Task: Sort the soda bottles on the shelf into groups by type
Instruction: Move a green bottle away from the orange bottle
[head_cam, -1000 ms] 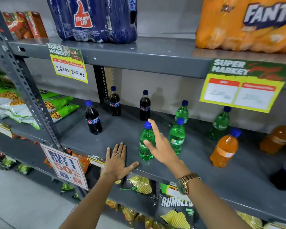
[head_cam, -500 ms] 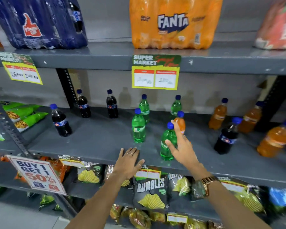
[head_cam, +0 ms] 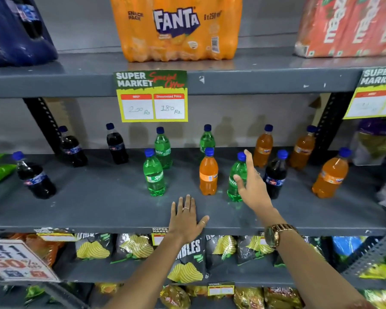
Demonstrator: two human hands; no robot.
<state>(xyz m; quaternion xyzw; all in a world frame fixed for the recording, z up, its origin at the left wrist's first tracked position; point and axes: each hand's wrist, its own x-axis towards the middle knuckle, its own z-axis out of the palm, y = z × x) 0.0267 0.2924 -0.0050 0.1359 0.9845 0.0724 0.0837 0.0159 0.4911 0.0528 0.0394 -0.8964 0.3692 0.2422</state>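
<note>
While the left hand (head_cam: 186,217) lies flat and empty on the shelf (head_cam: 98,210), the right hand (head_cam: 251,186) spreads open against the green Sprite bottle (head_cam: 235,181), not yet closed; gripping mid-body should keep the orange bottle (head_cam: 208,175) just left of it standing

Orange multipack (head_cam: 176,30) reads "FANTA"; price tag (head_cam: 151,97) reads "SUPER MARKET".
</note>
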